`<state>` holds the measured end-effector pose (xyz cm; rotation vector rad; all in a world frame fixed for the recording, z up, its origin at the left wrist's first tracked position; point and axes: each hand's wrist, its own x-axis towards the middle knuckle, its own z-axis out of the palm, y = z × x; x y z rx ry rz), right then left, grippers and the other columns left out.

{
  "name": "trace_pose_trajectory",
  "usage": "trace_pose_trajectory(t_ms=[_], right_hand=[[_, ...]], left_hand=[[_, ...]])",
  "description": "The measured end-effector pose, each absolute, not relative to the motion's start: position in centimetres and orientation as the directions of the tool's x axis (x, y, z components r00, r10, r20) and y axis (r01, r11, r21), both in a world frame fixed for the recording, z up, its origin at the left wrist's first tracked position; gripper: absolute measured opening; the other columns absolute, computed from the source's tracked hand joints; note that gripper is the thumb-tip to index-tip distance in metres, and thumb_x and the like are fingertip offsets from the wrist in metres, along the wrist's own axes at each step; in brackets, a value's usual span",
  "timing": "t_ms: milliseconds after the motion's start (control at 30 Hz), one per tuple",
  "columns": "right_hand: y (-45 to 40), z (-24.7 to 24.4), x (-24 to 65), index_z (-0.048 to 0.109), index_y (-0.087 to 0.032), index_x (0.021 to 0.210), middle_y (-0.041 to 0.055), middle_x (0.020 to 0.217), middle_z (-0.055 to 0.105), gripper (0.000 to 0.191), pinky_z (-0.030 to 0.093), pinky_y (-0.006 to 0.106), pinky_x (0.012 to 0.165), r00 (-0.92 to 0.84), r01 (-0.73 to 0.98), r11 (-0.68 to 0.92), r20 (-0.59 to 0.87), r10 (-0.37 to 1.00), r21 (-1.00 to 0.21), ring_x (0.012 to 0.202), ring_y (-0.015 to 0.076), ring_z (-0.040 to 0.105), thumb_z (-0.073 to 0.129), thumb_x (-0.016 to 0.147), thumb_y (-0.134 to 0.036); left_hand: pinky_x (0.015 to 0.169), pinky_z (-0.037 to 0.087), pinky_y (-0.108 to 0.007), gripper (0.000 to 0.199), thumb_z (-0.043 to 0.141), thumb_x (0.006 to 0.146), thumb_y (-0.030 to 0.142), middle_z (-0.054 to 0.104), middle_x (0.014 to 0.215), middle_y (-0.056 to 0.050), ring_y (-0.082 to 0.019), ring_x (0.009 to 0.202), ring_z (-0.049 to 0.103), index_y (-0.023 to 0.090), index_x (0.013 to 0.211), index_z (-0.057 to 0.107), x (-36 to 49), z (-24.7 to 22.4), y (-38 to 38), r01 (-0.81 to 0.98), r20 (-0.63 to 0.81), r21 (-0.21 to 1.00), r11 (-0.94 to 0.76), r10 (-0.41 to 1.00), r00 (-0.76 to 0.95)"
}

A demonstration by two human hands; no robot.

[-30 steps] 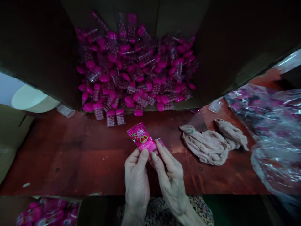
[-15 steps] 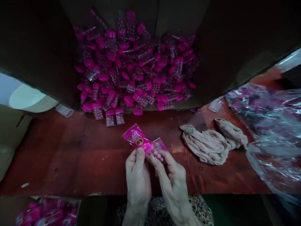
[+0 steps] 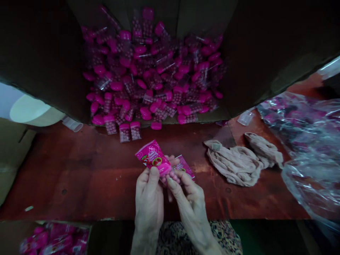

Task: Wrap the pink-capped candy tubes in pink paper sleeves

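Observation:
My left hand (image 3: 149,203) pinches a pink printed wrapper (image 3: 152,157), thumb on top. Out of the wrapper's lower right end shows a small clear candy container (image 3: 171,175) full of pink balls. My right hand (image 3: 191,205) grips that end between thumb and fingers. A second pink printed wrapper (image 3: 185,166) lies just beyond my right fingers, partly hidden by them. Two pink-lidded candy containers (image 3: 130,132) are side by side at the front of a big heap of similar containers (image 3: 151,78).
An open cardboard box (image 3: 255,67) holds the heap. On the red table (image 3: 79,177), a crumpled cloth (image 3: 233,163) lies right, near a clear plastic bag (image 3: 313,148) of pink items. Clear cups (image 3: 73,124) are at left. Wrapped pink packs (image 3: 57,239) fill a box below.
Both hands have shifted slightly left with the wrapper and container. The second wrapper now shows more beyond my right fingers.

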<state>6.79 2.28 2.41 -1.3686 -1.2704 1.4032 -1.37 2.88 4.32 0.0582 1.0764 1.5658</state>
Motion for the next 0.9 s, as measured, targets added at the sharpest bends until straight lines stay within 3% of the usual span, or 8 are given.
trace_pose_trajectory(t_ms=[200,267,400,500,600,667,767,900], right_hand=[[1.2,2.1,6.6,0.058,-0.017,0.103,0.0058,0.084,0.068,0.019,0.051,0.023,0.063,-0.001,0.36,0.183,0.196,0.981,-0.915,0.07,0.0159,0.065,0.049,0.086,-0.013],[1.2,2.3,6.7,0.059,-0.018,0.1,0.004,0.082,0.068,0.017,0.05,0.022,0.063,-0.022,0.33,0.195,0.199,0.98,-0.924,0.069,0.0146,0.064,0.05,0.086,-0.012],[2.3,2.8,7.0,0.059,-0.019,0.083,-0.0012,0.067,0.058,0.013,0.04,0.018,0.046,-0.147,-0.024,-0.193,-0.187,0.971,-0.981,0.052,0.0084,0.05,0.051,0.089,-0.027],[3.2,3.1,7.3,0.054,-0.017,0.076,-0.0064,0.056,0.045,0.023,0.025,0.016,0.035,-0.405,-0.359,-0.578,-0.436,0.804,-0.733,0.038,0.0034,0.028,0.053,0.088,-0.038],[3.4,3.1,7.5,0.046,-0.02,0.068,-0.01,0.047,0.037,0.031,0.018,0.015,0.032,-0.616,-0.401,-0.783,-0.492,0.615,-0.476,0.033,0.0021,0.015,0.051,0.087,-0.044],[3.1,3.1,7.6,0.044,-0.02,0.066,-0.0092,0.045,0.037,0.04,0.021,0.016,0.032,-0.608,-0.338,-0.776,-0.505,0.612,-0.533,0.032,0.0034,0.019,0.044,0.088,-0.053],[2.5,3.2,7.6,0.052,-0.019,0.073,-0.0041,0.052,0.045,0.049,0.032,0.019,0.037,-0.426,-0.164,-0.538,-0.433,0.794,-0.827,0.041,0.0083,0.037,0.037,0.085,-0.064],[2.1,3.2,7.6,0.058,-0.019,0.084,-0.0016,0.059,0.05,0.032,0.039,0.022,0.046,-0.314,0.172,-0.197,-0.243,0.918,-0.965,0.053,0.0123,0.05,0.04,0.092,-0.045]], left_hand=[[0.082,0.05,-0.038,0.031,0.055,0.083,0.042,0.074,0.088,-0.012,-0.026,0.092,0.066,0.017,0.09,0.073,-0.7,3.7,2.3,-0.846,-0.521,0.51,0.156,0.839,-0.16],[0.083,0.049,-0.039,0.035,0.05,0.086,0.043,0.073,0.093,-0.013,-0.026,0.095,0.065,0.016,0.091,0.072,-0.8,3.6,2.1,-0.867,-0.519,0.467,0.177,0.848,-0.107],[0.081,0.05,-0.037,0.039,0.053,0.083,0.047,0.071,0.101,-0.014,-0.025,0.093,0.065,0.016,0.1,0.07,-1.5,3.4,2.1,-0.853,-0.518,0.496,0.165,0.844,-0.138],[0.08,0.05,-0.034,0.038,0.061,0.077,0.046,0.072,0.096,-0.012,-0.024,0.092,0.065,0.018,0.101,0.069,-2.1,3.1,2.4,-0.807,-0.48,0.575,0.133,0.854,-0.201],[0.076,0.051,-0.033,0.032,0.072,0.068,0.044,0.072,0.08,-0.007,-0.023,0.086,0.066,0.02,0.089,0.071,-2.4,2.6,2.6,-0.791,-0.463,0.597,0.134,0.863,-0.204],[0.072,0.052,-0.031,0.03,0.076,0.063,0.043,0.07,0.073,-0.004,-0.021,0.081,0.065,0.02,0.081,0.07,-2.5,2.2,2.6,-0.8,-0.486,0.584,0.135,0.848,-0.212],[0.067,0.052,-0.028,0.027,0.078,0.061,0.04,0.069,0.073,-0.003,-0.018,0.073,0.065,0.019,0.074,0.067,-2.5,1.9,2.6,-0.799,-0.543,0.592,0.108,0.785,-0.296],[0.056,0.051,-0.027,0.028,0.079,0.06,0.035,0.069,0.071,-0.003,-0.012,0.053,0.06,0.018,0.078,0.067,-2.4,2.6,2.7,-0.78,-0.568,0.614,0.123,0.754,-0.329]])
